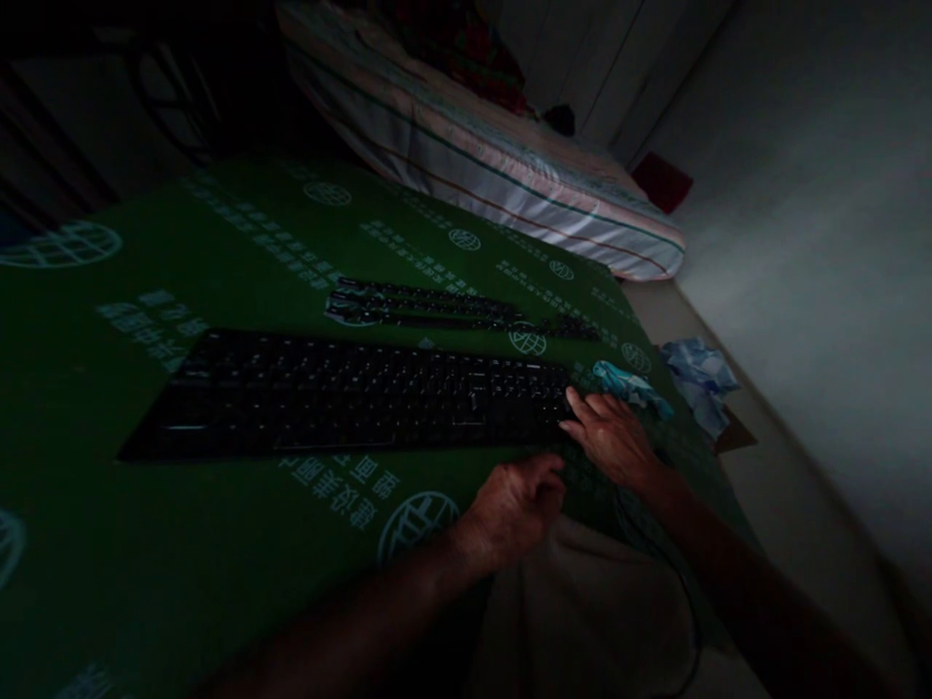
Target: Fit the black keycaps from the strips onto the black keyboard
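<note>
A long black keyboard [349, 398] lies on a green board with pale lettering and globe prints. My right hand [615, 437] rests at the keyboard's right end, fingers stretched out and touching its keys or edge. Just in front of the near edge, toward the right, is my left hand [520, 505]. Its fingers are curled together, and whatever they may hold is hidden in the dark. Behind the keyboard, small black keycaps [437, 303] lie in several rows, with a looser cluster at their right end.
A crumpled blue cloth [633, 386] lies right of the keyboard, and a pale blue crumpled wrapper [699, 374] beyond the green board's [240, 544] edge. A dark cable [688, 592] runs below my right arm. A mattress [510, 165] stands at the back, a wall to the right.
</note>
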### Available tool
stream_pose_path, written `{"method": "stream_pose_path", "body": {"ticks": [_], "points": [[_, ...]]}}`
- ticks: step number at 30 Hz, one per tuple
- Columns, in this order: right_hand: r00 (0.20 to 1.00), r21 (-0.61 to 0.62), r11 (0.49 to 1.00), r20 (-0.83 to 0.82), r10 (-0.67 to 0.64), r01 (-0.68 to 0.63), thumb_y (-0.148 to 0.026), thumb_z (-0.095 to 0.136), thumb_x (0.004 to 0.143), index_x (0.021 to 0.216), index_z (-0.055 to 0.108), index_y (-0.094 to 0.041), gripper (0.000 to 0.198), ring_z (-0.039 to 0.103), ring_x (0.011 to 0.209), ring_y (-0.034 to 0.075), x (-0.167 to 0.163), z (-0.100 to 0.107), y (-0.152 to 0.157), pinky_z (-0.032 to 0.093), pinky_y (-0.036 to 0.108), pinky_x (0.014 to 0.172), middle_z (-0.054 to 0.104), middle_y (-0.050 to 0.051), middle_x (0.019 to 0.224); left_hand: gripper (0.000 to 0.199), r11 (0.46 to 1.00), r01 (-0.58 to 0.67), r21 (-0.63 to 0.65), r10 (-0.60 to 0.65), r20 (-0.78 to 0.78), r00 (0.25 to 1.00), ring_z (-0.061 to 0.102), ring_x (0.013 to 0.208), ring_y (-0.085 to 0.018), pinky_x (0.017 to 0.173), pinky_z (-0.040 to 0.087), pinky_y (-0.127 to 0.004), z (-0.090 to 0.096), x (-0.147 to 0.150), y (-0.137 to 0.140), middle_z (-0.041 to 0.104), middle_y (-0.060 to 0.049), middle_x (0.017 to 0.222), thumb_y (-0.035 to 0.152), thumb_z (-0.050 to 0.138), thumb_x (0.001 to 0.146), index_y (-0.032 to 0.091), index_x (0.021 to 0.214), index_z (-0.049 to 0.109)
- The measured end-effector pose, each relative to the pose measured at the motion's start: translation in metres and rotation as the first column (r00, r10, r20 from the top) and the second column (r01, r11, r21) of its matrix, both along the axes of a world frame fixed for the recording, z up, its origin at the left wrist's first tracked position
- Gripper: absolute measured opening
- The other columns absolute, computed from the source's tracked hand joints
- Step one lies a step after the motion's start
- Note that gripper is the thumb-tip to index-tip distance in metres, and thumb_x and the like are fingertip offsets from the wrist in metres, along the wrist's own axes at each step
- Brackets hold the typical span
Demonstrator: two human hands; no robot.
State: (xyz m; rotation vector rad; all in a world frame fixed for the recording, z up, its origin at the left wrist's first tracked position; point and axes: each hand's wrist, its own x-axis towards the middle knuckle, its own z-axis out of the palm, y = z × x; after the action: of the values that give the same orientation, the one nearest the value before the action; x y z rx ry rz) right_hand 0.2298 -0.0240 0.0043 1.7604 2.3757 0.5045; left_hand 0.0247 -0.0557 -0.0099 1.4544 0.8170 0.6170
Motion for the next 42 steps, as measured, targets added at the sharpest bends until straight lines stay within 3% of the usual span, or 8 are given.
{"method": "stream_pose_path", "body": {"ticks": [8, 16, 27, 33, 37, 39, 42], "points": [[0.983, 0.116, 0.993, -0.179, 0.045, -0.025, -0.043, 0.039, 0.094, 0.125, 0.054, -0.012, 0.046, 0.054, 0.105, 0.026, -0.003, 0.000, -0.004, 0.044, 0.038, 0.092, 0.063, 0.014, 0.109, 0.035, 1.000, -0.011, 0.029, 0.011, -0.011, 1.000, 0.064, 0.073, -0.014, 0.067, 0.048, -0.023, 0.000, -0.001, 0.000, 0.072, -0.001, 0.086, 0.017, 0.049, 0.075, 0.016, 0.107, 0.061], [0.956, 0.105, 0.994, -0.293, 0.016, 0.015, -0.040, 0.044, 0.093, 0.120, 0.060, -0.018, 0.039, 0.053, 0.113, 0.026, -0.005, -0.010, -0.006, 0.044, 0.041, 0.096, 0.062, 0.013, 0.118, 0.034, 1.000, -0.008, 0.008, 0.008, 0.001, 1.000, 0.063, 0.070, -0.013, 0.065, 0.048, -0.023, 0.000, -0.001, 0.001, 0.071, -0.002, 0.083, 0.016, 0.049, 0.074, 0.015, 0.104, 0.062], [0.946, 0.099, 0.994, -0.325, -0.001, 0.035, -0.041, 0.043, 0.093, 0.116, 0.062, -0.012, 0.042, 0.055, 0.112, 0.027, -0.010, -0.005, -0.006, 0.045, 0.041, 0.096, 0.063, 0.015, 0.117, 0.035, 0.999, -0.026, 0.021, 0.026, -0.002, 1.000, 0.063, 0.072, -0.014, 0.066, 0.048, -0.024, -0.006, 0.000, 0.001, 0.071, -0.002, 0.084, 0.018, 0.050, 0.075, 0.016, 0.108, 0.062], [0.846, 0.222, 0.964, -0.534, -0.006, 0.147, -0.037, 0.039, 0.093, 0.121, 0.058, -0.015, 0.041, 0.060, 0.104, 0.024, -0.006, 0.017, -0.008, 0.048, 0.040, 0.092, 0.066, 0.014, 0.111, 0.035, 0.999, -0.050, -0.015, 0.050, 0.024, 0.998, 0.063, 0.073, -0.014, 0.066, 0.049, -0.024, -0.006, 0.000, 0.001, 0.072, -0.004, 0.087, 0.020, 0.053, 0.075, 0.015, 0.108, 0.062], [0.769, 0.263, 0.936, -0.639, -0.013, 0.235, -0.032, 0.039, 0.092, 0.112, 0.064, -0.016, 0.035, 0.063, 0.098, 0.022, -0.005, 0.015, -0.015, 0.050, 0.038, 0.089, 0.069, 0.012, 0.104, 0.034, 0.996, -0.078, -0.042, 0.080, 0.041, 0.996, 0.062, 0.072, -0.014, 0.065, 0.048, -0.023, -0.007, 0.002, -0.001, 0.070, -0.003, 0.084, 0.019, 0.053, 0.075, 0.015, 0.107, 0.063], [0.746, 0.250, 0.934, -0.665, -0.026, 0.255, -0.028, 0.038, 0.091, 0.108, 0.066, -0.019, 0.034, 0.064, 0.094, 0.021, -0.008, 0.010, -0.018, 0.051, 0.036, 0.087, 0.070, 0.010, 0.101, 0.032, 0.997, -0.071, -0.007, 0.071, -0.001, 0.998, 0.062, 0.071, -0.014, 0.063, 0.047, -0.023, -0.003, 0.001, -0.001, 0.070, -0.004, 0.083, 0.019, 0.052, 0.076, 0.014, 0.106, 0.063], [0.747, 0.211, 0.945, -0.662, -0.052, 0.252, -0.024, 0.039, 0.090, 0.107, 0.067, -0.020, 0.033, 0.063, 0.093, 0.020, -0.014, 0.001, -0.018, 0.051, 0.034, 0.085, 0.069, 0.009, 0.100, 0.030, 0.985, 0.017, 0.169, 0.007, -0.138, 0.990, 0.062, 0.068, -0.015, 0.062, 0.046, -0.023, 0.014, -0.002, -0.002, 0.069, -0.004, 0.079, 0.020, 0.046, 0.079, 0.015, 0.103, 0.063]]}}
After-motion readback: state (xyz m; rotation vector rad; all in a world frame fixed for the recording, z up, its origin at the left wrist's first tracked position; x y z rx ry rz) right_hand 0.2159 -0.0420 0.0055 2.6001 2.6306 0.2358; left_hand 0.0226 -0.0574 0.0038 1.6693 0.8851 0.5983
